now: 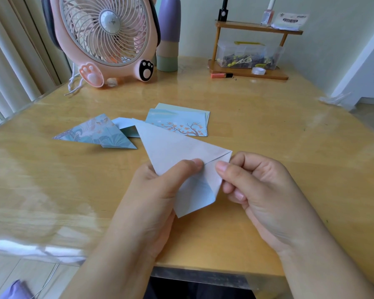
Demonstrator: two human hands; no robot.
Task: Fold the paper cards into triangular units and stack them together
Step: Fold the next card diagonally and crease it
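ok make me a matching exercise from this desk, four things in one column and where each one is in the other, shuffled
Things:
1. pale blue card
2. folded triangle with bird print
3. roll of clear tape
4. pink fan

Places:
A. far left of the table, by the curtain
B. on the base of the wooden rack
C. held up between both hands
D. flat on the table, left of the card stack

Pairs: 1-C, 2-D, 3-B, 4-A

Both hands pinch a half-folded paper card (177, 152) above table.
Left hand (160, 190) thumb on crease, right hand (253, 186) pinching the corner; folded triangular unit (99, 133) and card stack (179, 123) lie behind.
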